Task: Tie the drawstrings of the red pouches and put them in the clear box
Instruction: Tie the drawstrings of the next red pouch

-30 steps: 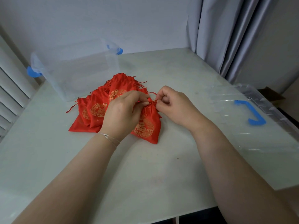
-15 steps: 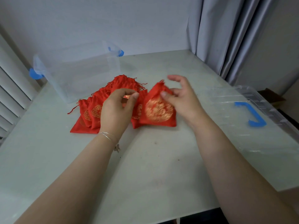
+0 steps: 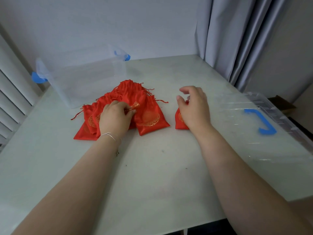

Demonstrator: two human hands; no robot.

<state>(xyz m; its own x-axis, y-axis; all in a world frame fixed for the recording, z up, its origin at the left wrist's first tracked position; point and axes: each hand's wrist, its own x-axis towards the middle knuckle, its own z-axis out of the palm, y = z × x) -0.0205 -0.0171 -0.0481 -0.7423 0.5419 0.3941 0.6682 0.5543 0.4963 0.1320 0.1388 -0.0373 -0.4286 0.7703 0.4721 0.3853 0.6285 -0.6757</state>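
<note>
Bench [image 3: 152,175]: pale, smooth top, white wall behind, grey curtain [image 3: 237,39] right, white slatted blind [image 3: 10,92] left. Clear plastic lid with blue handle [image 3: 260,122] lies flat at right. Clear plastic box with blue latches [image 3: 81,77] sits back left; I see nothing inside. Heap of red satin drawstring pouches with gold print [image 3: 145,114] lies just in front. My left hand [image 3: 115,119] pinches into the heap. Right hand [image 3: 194,107], fingers loose, covers a separate red pouch [image 3: 179,121].
</note>
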